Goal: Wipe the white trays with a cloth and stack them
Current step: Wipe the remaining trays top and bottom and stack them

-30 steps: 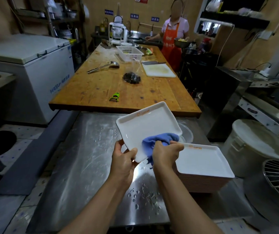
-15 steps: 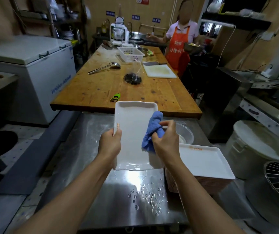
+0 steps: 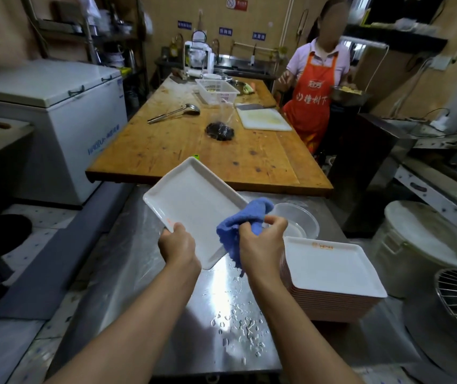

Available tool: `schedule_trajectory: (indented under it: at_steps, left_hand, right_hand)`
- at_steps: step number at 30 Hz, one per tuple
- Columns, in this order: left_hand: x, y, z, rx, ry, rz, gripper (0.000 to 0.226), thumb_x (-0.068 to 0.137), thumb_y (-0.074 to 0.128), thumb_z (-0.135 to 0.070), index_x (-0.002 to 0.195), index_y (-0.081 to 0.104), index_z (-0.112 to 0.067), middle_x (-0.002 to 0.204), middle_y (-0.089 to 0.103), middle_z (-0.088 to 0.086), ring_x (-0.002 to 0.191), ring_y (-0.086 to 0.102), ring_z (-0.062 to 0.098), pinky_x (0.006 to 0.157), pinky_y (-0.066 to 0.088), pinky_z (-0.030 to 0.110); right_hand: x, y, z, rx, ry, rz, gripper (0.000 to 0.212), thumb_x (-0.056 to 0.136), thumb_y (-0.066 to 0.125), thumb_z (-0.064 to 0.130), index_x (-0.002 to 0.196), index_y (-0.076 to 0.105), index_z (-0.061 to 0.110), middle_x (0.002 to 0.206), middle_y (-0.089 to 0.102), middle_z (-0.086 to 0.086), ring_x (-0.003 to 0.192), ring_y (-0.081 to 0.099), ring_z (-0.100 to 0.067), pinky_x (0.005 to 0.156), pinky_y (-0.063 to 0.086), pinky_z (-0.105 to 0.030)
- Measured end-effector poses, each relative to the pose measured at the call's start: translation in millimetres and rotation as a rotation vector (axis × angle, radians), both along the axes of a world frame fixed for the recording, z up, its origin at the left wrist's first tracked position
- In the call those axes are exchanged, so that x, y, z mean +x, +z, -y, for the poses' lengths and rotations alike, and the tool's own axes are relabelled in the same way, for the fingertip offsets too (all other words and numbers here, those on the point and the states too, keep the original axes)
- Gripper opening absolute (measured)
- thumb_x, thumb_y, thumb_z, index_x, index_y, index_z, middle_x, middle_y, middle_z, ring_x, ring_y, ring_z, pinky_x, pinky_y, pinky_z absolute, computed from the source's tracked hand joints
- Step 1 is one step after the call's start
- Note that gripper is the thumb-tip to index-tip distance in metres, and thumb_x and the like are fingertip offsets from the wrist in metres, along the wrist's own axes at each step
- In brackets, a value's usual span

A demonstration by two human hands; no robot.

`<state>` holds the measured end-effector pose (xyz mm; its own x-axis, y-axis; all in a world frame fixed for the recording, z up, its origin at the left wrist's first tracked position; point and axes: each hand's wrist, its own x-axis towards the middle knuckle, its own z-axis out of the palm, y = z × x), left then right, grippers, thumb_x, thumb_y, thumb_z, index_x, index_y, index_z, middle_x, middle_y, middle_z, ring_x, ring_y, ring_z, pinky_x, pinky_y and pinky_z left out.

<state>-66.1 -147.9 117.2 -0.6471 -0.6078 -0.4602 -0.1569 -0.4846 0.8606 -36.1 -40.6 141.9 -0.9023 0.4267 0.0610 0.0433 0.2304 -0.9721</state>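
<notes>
My left hand (image 3: 177,245) grips the near left edge of a white rectangular tray (image 3: 194,206), held tilted above the steel table with its long side running up to the left. My right hand (image 3: 260,242) clutches a bunched blue cloth (image 3: 241,225) against the tray's right edge. To the right on the table stands a stack of several white trays (image 3: 330,270) with pinkish undersides and an orange logo at the far rim.
Water drops lie on the steel table (image 3: 166,300) in front of me. A clear plastic bowl (image 3: 296,220) sits behind the stack. Beyond is a wooden table (image 3: 166,145) with ladle, basket and cutting board. A person in an orange apron (image 3: 316,90) stands at the far right.
The tray has been turned in my hands, its far end swinging to the left. My right hand with the cloth slid to the tray's right edge. The person in the apron moved right.
</notes>
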Motion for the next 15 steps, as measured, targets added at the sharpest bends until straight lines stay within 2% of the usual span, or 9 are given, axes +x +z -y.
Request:
schedule_trajectory:
  at_steps: [1, 2, 4, 6, 8, 10, 12, 13, 15]
  left_hand:
    - [0, -2, -1, 0.04, -0.026, 0.048, 0.03, 0.095, 0.044, -0.016, 0.122, 0.055, -0.007, 0.114, 0.062, 0.011, 0.091, 0.063, 0.028, 0.081, 0.053, 0.036]
    - [0, -5, 0, 0.076, -0.072, 0.091, 0.032, 0.096, 0.044, -0.017, 0.126, 0.053, -0.007, 0.12, 0.061, 0.013, 0.099, 0.061, 0.032, 0.09, 0.05, 0.041]
    - [0, -5, 2, 0.194, -0.19, 0.068, 0.032, 0.098, 0.044, -0.016, 0.128, 0.049, -0.005, 0.122, 0.059, 0.016, 0.097, 0.06, 0.033, 0.088, 0.049, 0.046]
    - [3, 1, 6, 0.292, -0.363, 0.041, 0.034, 0.1, 0.044, -0.019, 0.128, 0.047, -0.002, 0.118, 0.059, 0.018, 0.088, 0.059, 0.029, 0.083, 0.047, 0.045]
    - [6, 6, 11, 0.196, -0.628, 0.145, 0.043, 0.097, 0.046, -0.037, 0.128, 0.049, -0.008, 0.118, 0.058, 0.016, 0.083, 0.059, 0.022, 0.086, 0.043, 0.047]
    - [7, 11, 15, 0.166, -0.784, 0.224, 0.062, 0.091, 0.047, -0.055, 0.138, 0.039, -0.015, 0.139, 0.042, 0.019, 0.091, 0.06, 0.023, 0.093, 0.037, 0.056]
    - [7, 19, 16, 0.272, -0.795, 0.224, 0.079, 0.085, 0.048, -0.064, 0.147, 0.023, -0.023, 0.152, 0.022, 0.02, 0.107, 0.058, 0.032, 0.096, 0.03, 0.066]
    - [7, 24, 15, 0.334, -0.783, 0.197, 0.082, 0.082, 0.048, -0.068, 0.147, 0.022, -0.025, 0.152, 0.023, 0.018, 0.113, 0.055, 0.035, 0.097, 0.028, 0.067]
    - [3, 32, 14, 0.434, -0.779, 0.088, 0.083, 0.078, 0.045, -0.073, 0.138, 0.036, -0.017, 0.14, 0.043, 0.017, 0.116, 0.053, 0.039, 0.098, 0.028, 0.067]
  right_hand:
    - [1, 0, 2, 0.034, 0.01, -0.017, 0.03, 0.083, 0.061, 0.018, 0.098, 0.036, 0.019, 0.083, 0.056, -0.004, 0.07, 0.054, -0.013, 0.049, 0.036, -0.011]
    - [2, -1, 3, 0.074, 0.011, -0.039, 0.031, 0.081, 0.063, 0.015, 0.096, 0.036, 0.018, 0.079, 0.053, -0.001, 0.066, 0.051, -0.011, 0.049, 0.035, -0.011]
    - [2, -2, 2, 0.134, -0.022, -0.089, 0.033, 0.076, 0.066, 0.009, 0.093, 0.037, 0.014, 0.077, 0.051, 0.0, 0.065, 0.049, -0.015, 0.052, 0.031, -0.018]
    - [0, -3, -6, 0.155, -0.09, -0.126, 0.034, 0.074, 0.067, 0.004, 0.094, 0.04, 0.01, 0.083, 0.055, -0.002, 0.073, 0.05, -0.019, 0.059, 0.03, -0.016]
    - [-3, -1, -15, 0.19, -0.156, -0.174, 0.035, 0.073, 0.069, 0.003, 0.097, 0.043, 0.007, 0.088, 0.057, -0.003, 0.077, 0.053, -0.02, 0.063, 0.032, -0.014]
    - [-6, 3, -22, 0.248, -0.176, -0.258, 0.036, 0.073, 0.069, 0.001, 0.097, 0.044, 0.008, 0.085, 0.056, -0.002, 0.074, 0.053, -0.02, 0.063, 0.032, -0.012]
    - [-8, 7, -25, 0.334, -0.161, -0.334, 0.036, 0.072, 0.07, -0.001, 0.095, 0.044, 0.008, 0.08, 0.055, 0.0, 0.069, 0.057, -0.024, 0.061, 0.039, -0.02]
    - [-8, 8, -26, 0.394, -0.152, -0.363, 0.035, 0.071, 0.07, -0.003, 0.094, 0.045, 0.006, 0.076, 0.056, -0.002, 0.067, 0.059, -0.029, 0.06, 0.044, -0.03]
    - [-6, 7, -29, 0.528, -0.124, -0.46, 0.033, 0.067, 0.072, -0.008, 0.09, 0.049, 0.0, 0.068, 0.06, -0.012, 0.059, 0.06, -0.037, 0.053, 0.048, -0.037]
